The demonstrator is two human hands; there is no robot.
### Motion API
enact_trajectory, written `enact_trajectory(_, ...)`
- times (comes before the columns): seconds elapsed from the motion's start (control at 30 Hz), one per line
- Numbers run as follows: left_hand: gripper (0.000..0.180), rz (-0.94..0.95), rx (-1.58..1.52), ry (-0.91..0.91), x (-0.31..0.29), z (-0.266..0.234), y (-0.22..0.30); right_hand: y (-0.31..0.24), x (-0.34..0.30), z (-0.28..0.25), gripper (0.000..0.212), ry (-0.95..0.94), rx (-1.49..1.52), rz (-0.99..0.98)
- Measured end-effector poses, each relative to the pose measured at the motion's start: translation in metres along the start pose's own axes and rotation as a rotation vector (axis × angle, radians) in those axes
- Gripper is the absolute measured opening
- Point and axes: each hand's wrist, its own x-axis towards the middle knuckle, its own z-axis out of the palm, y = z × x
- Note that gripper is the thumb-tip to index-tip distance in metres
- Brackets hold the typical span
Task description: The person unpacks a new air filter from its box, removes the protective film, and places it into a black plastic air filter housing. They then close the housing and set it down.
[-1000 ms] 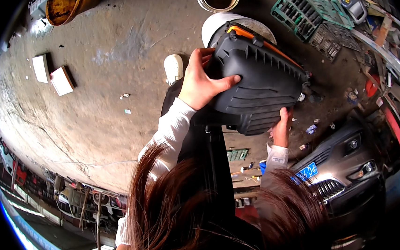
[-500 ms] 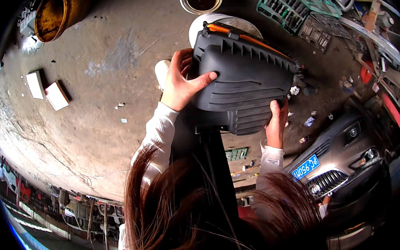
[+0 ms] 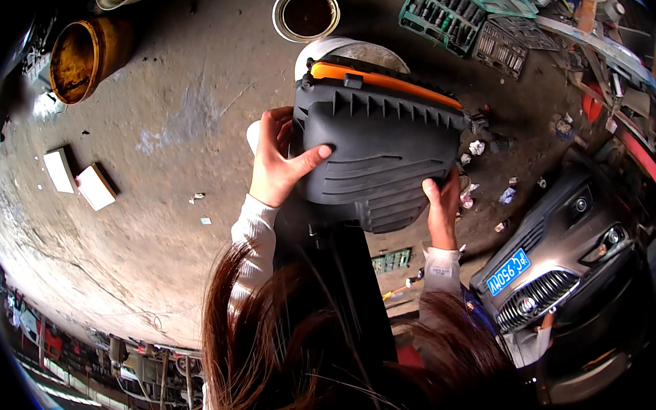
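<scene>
Both my hands hold a black plastic air filter housing [image 3: 379, 147] up in front of me, its ribbed face toward me. Along its far edge shows the bright orange rim of an air filter [image 3: 422, 91]. My left hand [image 3: 278, 166] grips the left side, thumb on the ribbed face and fingers curled behind the edge. At the lower right, my right hand [image 3: 443, 214] clasps the side with its thumb at the edge; its fingers are partly hidden. A white round tub [image 3: 321, 49] is partly covered behind the housing.
On the floor beyond stand an open can [image 3: 277, 14] of dark liquid and a rusty orange bucket [image 3: 113, 45]. A green socket set case [image 3: 472, 43] lies at the far right. A detached car front bumper [image 3: 543, 257] is at right; two white boxes [image 3: 94, 187] lie at left.
The housing has shifted slightly left and nearer in the picture and has tilted, so more of the orange rim shows. Both hands keep their hold; the surroundings have shifted slightly too.
</scene>
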Motion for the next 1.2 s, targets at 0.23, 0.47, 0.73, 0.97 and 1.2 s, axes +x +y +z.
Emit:
enact_trajectory(0.23, 0.074, -0.026, -0.032, -0.018, -0.002, -0.001, -0.001, 0.004, 0.009, -0.006, 0.076, -0.082, 0.037, 0.017)
enact_trajectory(0.47, 0.07, -0.022, -0.053, 0.013, 0.008, -0.001, 0.002, 0.012, 0.013, 0.003, 0.082, -0.021, -0.006, -0.019)
enact_trajectory(0.73, 0.073, -0.083, -0.028, 0.044, 0.012, -0.007, 0.002, -0.016, 0.012, 0.007, 0.076, 0.018, -0.113, -0.007)
enact_trajectory(0.97, 0.069, -0.031, 0.011, 0.12, 0.01, -0.006, -0.001, -0.027, 0.018, 0.011, 0.065, 0.094, -0.01, 0.036)
enact_trajectory(1.2, 0.076, -0.068, 0.119, 0.129, 0.016, -0.003, -0.002, -0.011, 0.012, 0.014, 0.059, 0.161, 0.045, 0.093)
